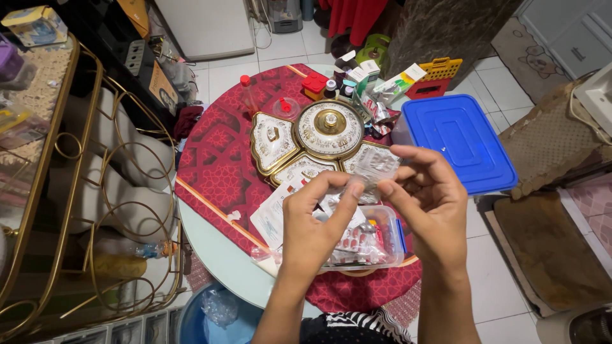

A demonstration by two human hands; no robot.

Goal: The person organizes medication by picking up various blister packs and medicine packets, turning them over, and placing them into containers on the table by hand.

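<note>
Pinching one silvery blister strip [373,167] — left hand [312,223] and right hand [427,204], fingertips closed (other fingers loosely spread) — above a clear box [392,245].

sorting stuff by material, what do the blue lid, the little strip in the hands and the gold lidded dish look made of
Blue lid: looks like plastic, smooth and slightly glossy with moulded ridges.
Strip, pinched between the left hand and right hand: silvery and crinkled with raised bumps, probably foil-backed blister packaging.
Gold dish: shiny gold rims and knob around white patterned panels; metal or gold-coated plastic or ceramic, I cannot tell which.
</note>
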